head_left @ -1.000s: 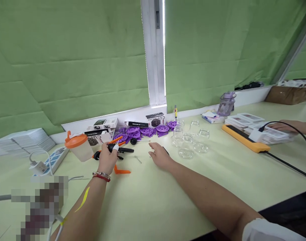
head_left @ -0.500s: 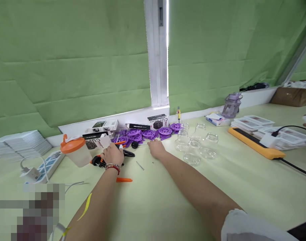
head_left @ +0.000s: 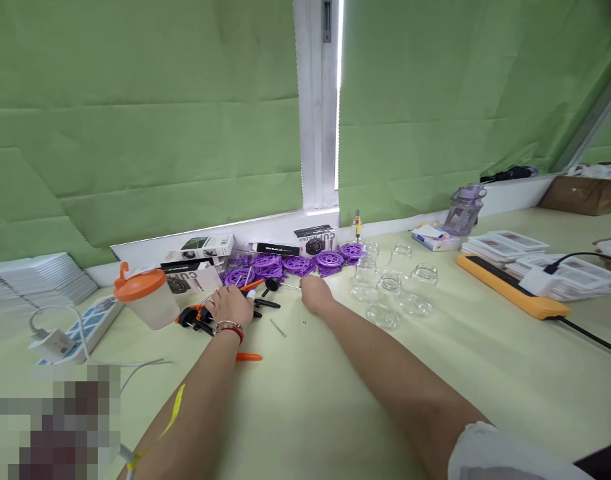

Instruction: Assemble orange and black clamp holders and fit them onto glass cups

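Note:
My left hand (head_left: 231,307), a bracelet at its wrist, curls down over a cluster of black and orange plastic parts (head_left: 189,317). What its fingers grip is hidden; a white tip shows beside them. To the right, my right hand (head_left: 316,295) is closed at the end of a thin metal rod (head_left: 289,286) with a round black end (head_left: 272,285). Purple spoked plastic wheels (head_left: 298,266) lie in a row just behind both hands. A long screw (head_left: 278,327), a small nut (head_left: 304,323) and an orange strip (head_left: 249,357) rest on the table nearer me.
Several clear glass jars (head_left: 388,300) stand right of my right hand. An orange-lidded cup (head_left: 153,303), cup holder boxes (head_left: 205,248) and a white power strip (head_left: 93,327) are left. Farther right are a yellow power strip (head_left: 510,285), stacked cards and a purple bottle (head_left: 465,210).
My left hand has shifted slightly right over the black parts, some of which have moved. My right hand has moved a little right, with its fingers more curled, and the rod has shifted too.

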The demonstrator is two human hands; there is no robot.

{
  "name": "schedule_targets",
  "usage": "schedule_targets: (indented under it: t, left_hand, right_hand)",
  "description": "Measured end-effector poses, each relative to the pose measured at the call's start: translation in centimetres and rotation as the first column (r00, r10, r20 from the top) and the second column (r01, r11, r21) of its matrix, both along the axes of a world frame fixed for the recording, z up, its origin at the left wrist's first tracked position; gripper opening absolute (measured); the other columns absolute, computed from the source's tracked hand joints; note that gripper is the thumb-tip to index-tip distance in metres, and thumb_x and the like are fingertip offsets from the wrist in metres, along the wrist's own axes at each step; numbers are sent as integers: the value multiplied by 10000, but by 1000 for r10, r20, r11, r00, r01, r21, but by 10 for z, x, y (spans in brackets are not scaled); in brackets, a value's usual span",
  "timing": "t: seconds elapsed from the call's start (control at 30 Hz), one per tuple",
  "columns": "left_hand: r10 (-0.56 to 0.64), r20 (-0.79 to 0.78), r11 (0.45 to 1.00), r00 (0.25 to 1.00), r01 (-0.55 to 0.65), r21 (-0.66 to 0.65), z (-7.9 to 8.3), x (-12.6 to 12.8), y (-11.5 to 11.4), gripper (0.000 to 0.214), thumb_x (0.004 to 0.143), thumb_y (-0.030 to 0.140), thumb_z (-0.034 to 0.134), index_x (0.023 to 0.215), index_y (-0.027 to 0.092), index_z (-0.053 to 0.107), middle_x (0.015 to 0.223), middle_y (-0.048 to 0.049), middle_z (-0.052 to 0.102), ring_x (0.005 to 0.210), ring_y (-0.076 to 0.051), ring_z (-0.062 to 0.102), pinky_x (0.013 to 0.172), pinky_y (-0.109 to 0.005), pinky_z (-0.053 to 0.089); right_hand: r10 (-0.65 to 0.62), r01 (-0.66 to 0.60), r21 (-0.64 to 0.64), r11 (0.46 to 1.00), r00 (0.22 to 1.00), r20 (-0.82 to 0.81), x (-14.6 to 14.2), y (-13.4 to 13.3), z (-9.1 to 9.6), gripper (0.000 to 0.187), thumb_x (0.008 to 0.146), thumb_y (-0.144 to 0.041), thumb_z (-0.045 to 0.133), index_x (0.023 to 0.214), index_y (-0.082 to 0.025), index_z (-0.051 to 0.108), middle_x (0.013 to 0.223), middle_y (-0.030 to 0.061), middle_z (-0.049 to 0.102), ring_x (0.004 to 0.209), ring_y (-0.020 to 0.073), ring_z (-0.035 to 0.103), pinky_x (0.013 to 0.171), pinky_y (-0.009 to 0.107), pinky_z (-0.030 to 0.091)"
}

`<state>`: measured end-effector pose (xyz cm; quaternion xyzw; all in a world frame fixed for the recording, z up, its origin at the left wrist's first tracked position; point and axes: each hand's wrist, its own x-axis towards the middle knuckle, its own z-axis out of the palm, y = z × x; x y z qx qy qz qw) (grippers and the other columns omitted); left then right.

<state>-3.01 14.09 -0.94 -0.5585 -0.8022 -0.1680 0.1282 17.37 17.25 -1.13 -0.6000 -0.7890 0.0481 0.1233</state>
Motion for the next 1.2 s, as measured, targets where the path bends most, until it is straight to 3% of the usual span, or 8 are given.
schedule_targets:
  t: [0.2,0.3,0.4,0.6,0.77,1.0,1.1,1.2]
  left_hand:
    - [-245,237,963,940,208,171,19,-5,-12,353,851,373,399,1010,137,609,1034,-191,633,1032,-348,549,858,-456,389]
    - [-433,633,899,641,354,257,29,0,-28,380,834,455,457,1073,186,579,864,-88,656,783,-247,626,668,-352,463]
    - [-347,879,919,327,305,249,33,2,-45,331,659,369,673,921,177,606,665,-18,619,509,-172,573,448,-265,403]
    - [-357,910,933,212,35,358,33,-26,-67,249,557,277,688,738,166,557,470,60,491,361,-87,420,345,-202,290]
    - [-450,890,885,69,-102,455,32,-37,-78,352,517,314,713,802,184,552,551,54,532,458,-98,498,392,-198,342]
    - [-520,844,854,-129,-108,509,34,-33,-91,417,442,206,754,803,188,545,634,45,558,541,-112,550,461,-222,406]
    - [-544,824,839,-160,-105,534,38,-29,-94,423,444,190,769,804,185,547,640,43,562,549,-106,548,468,-215,401]
    - [-534,825,844,-188,-52,534,42,-13,-97,436,435,172,782,808,172,558,646,27,584,523,-102,540,459,-214,386]
  right_hand:
    - [62,-56,79,995,995,-83,5,-19,11,284,775,3,490,967,-137,645,1013,118,633,905,207,590,704,270,376]
    - [165,-155,102,983,981,-98,-6,-35,19,257,784,-17,503,945,-153,651,997,90,633,896,185,579,707,257,369]
    - [269,-254,133,958,956,-116,-20,-53,23,227,814,-47,500,947,-147,655,975,90,631,897,188,569,725,266,373]
    - [295,-247,269,931,943,-156,-48,-96,12,219,924,-230,448,1014,-140,626,1033,103,611,952,208,542,810,306,403]
    - [434,-434,19,901,897,-87,-73,-125,-4,258,865,-346,560,932,-127,678,966,130,631,937,253,573,777,338,423]
    - [260,-310,-132,942,918,-300,-39,-117,15,160,858,-257,533,873,-175,670,867,58,646,765,167,568,632,263,377]
    - [36,-421,-256,870,572,-820,-3,-113,25,170,834,-312,563,773,-155,590,723,14,590,591,105,472,570,241,346]
    - [-162,-581,-197,790,113,-980,24,-115,26,258,826,-421,561,771,-179,489,679,-9,554,521,88,422,525,234,312]
